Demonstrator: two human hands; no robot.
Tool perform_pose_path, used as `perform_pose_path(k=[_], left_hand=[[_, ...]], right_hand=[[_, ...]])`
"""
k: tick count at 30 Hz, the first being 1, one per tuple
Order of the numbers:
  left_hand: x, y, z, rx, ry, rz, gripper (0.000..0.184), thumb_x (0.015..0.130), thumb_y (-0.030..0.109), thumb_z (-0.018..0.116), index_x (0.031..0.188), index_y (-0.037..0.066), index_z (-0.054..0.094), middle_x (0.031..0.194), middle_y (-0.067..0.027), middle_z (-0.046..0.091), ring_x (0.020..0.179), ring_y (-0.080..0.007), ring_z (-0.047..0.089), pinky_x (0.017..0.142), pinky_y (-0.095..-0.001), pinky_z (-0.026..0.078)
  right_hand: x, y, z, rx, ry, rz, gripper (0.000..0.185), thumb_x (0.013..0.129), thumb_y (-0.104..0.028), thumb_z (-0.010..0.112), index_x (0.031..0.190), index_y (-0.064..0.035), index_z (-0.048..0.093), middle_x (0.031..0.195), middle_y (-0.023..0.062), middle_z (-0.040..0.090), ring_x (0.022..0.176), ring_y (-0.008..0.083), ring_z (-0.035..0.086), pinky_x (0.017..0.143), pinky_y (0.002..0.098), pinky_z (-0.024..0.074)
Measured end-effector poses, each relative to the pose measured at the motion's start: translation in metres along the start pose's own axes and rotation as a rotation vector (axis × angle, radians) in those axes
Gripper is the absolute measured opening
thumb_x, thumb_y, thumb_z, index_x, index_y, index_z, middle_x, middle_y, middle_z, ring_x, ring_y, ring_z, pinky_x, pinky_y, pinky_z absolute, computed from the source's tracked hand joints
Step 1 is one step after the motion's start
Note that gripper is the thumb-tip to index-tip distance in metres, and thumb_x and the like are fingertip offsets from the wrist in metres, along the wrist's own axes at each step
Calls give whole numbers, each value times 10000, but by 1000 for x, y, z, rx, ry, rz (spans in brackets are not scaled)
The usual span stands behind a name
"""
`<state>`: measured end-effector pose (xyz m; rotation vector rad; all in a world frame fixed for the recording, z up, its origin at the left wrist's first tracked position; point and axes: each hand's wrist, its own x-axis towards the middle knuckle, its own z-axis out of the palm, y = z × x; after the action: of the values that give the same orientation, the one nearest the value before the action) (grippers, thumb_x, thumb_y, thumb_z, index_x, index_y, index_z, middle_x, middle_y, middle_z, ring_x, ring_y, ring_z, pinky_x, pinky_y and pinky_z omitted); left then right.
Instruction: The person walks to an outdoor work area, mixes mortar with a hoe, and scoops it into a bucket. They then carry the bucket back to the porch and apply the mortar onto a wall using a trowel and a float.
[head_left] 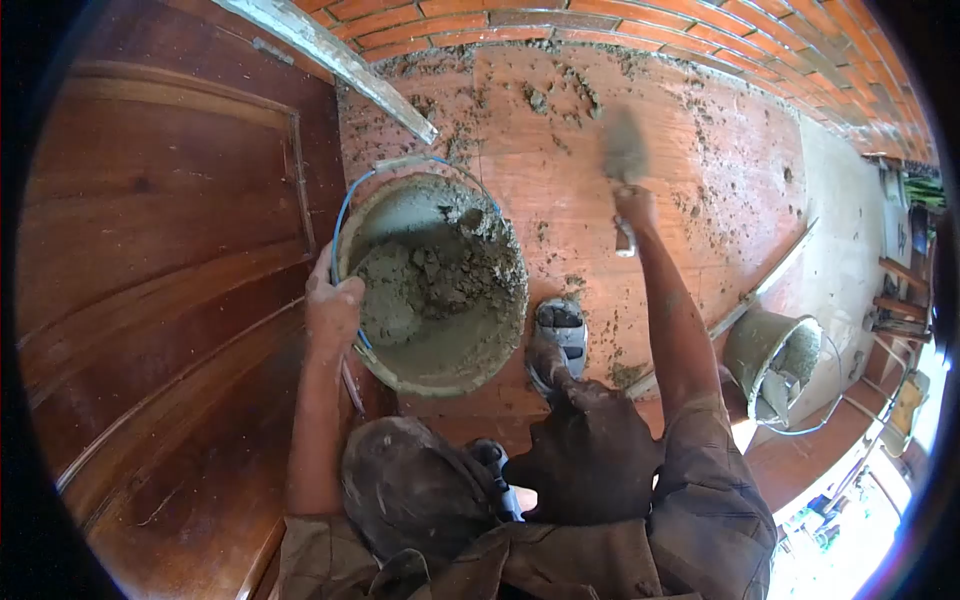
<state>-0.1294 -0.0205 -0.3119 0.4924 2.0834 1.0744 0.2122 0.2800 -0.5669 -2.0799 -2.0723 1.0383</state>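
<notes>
My left hand (334, 300) grips the left side of a round bucket (440, 375), thumb on the rim, the other fingers hidden behind its wall. The bucket tilts toward me, with grey mortar (435, 270) clumped inside and smeared on the walls. Its blue wire handle (341, 215) is folded over the far left edge. Out to the right, above the floor, my right hand (637, 208) is closed round the handle of a trowel (625, 148). The trowel's blade points away from me and is blurred by motion.
Mortar crumbs (560, 95) litter the reddish floor boards. A brick wall (600, 25) runs along the far side, a wooden door (170, 200) along the left. A mortar-coated plank (345, 65) reaches in at the top. At right a second bucket (765, 345) lies tipped near a long strip (770, 280).
</notes>
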Motion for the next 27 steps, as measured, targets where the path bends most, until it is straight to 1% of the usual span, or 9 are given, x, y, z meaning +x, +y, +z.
perform_pose_path(k=[2,4,6,9,11,17,19,24,27], left_hand=[[4,0,-1,28,-10,32,525,718,6,459,1238,-12,527,1026,-61,608,866,-131,549,815,-248,441],[2,5,3,96,-17,76,525,720,10,460,1241,-15,524,1027,-62,609,875,-135,547,828,-252,440],[4,11,9,-63,-26,-79,526,723,27,475,1245,-21,517,1026,-77,612,880,-141,550,829,-257,442],[9,16,21,102,58,-170,532,727,49,492,1254,-22,509,1015,-101,615,884,-157,563,822,-267,452],[11,-8,24,171,133,-160,525,731,61,497,1248,-34,503,1013,-126,614,886,-180,579,801,-277,466],[-19,3,29,-77,-10,-729,354,796,63,494,1125,-66,507,1040,-148,578,823,-200,566,748,-297,473],[-42,27,26,-318,21,-868,314,802,67,496,1077,-82,509,1033,-157,578,846,-223,587,747,-323,502],[-105,36,8,75,155,-703,357,752,153,541,979,-119,591,960,-235,623,876,-304,635,784,-422,493],[-137,101,-9,174,2,-701,413,743,123,530,1092,-92,575,971,-221,646,866,-339,635,804,-414,481]], right_hand=[[32,4,-1,122,189,73,236,792,-196,608,745,31,654,548,120,583,461,233,604,420,378,475],[43,-49,1,151,27,91,230,779,-195,629,719,28,625,541,104,575,443,215,576,422,380,468],[82,-48,90,55,16,-317,253,782,-220,653,718,21,610,601,112,602,488,197,586,455,380,484],[-8,-142,52,734,-607,42,230,829,-228,651,893,-9,617,623,55,561,495,182,545,437,334,440],[-36,-148,40,879,-597,-32,273,820,-238,666,917,12,616,633,77,562,525,174,562,470,332,464],[-189,-158,-75,277,-33,-728,307,815,-201,619,1083,-55,585,877,204,628,713,366,640,630,423,511],[-225,-150,-105,-170,-372,-639,373,813,-183,588,1172,-98,533,975,213,620,793,397,632,663,457,511],[-261,-187,-201,-518,-495,-630,455,788,-145,564,1239,-151,499,948,174,618,821,366,639,649,486,508],[-259,-237,-264,-543,-187,-1132,389,790,-97,548,1178,-88,525,973,158,611,789,326,626,576,457,494]])
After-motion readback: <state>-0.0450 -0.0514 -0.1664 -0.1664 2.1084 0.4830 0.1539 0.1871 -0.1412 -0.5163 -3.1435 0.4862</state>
